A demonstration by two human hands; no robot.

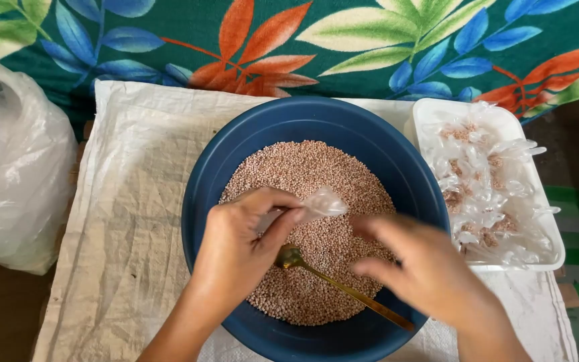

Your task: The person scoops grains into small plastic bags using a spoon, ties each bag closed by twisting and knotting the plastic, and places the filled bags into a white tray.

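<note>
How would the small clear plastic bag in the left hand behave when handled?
Small clear plastic bag: probably floppy and very light, since it crumples in the left hand. Likely slippery, being thin glossy film. Filled ones in the white rectangular tray slump, so it probably won't stand.

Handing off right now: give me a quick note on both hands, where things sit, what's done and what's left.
Left hand: pinching a small clear bag over the blue bowl of pinkish grains.
Right hand: blurred, open, above the bowl, holding nothing.
Gold spoon: lying in the grains.
Done: filled small bags piled in the white tray.
Left: bowl holds plenty of grains; the held bag looks empty.
</note>
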